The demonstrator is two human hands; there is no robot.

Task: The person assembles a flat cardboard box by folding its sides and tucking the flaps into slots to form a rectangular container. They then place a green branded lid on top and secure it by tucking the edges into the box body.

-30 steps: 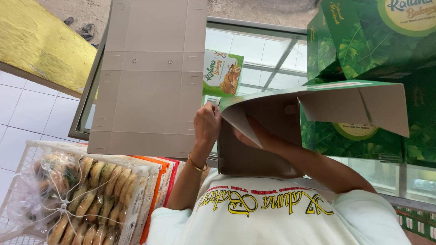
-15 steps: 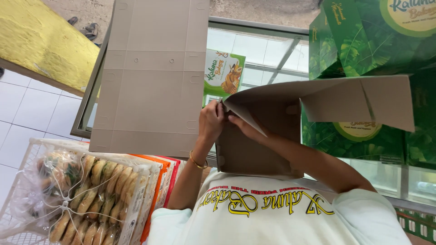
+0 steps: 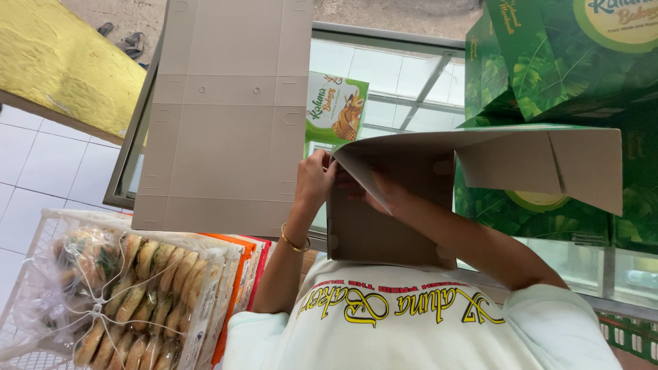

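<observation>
Matt grey cardboard box (image 3: 384, 219); glossy clear plastic round the pastries (image 3: 130, 288)

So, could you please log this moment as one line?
left hand: grips flap edge of half-folded box | right hand: inside box, under flap | flat cardboard sheet: beside box

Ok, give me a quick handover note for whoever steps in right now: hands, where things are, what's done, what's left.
Left hand pinches the cardboard box at its rim.
Right hand is inside the box under a flap; its grip is hidden.
A flat cardboard sheet lies on the glass counter. Green boxes are stacked on the right, and the bread crate is lower left.
Done: box partly shaped.
Left: its flaps stand open.
</observation>
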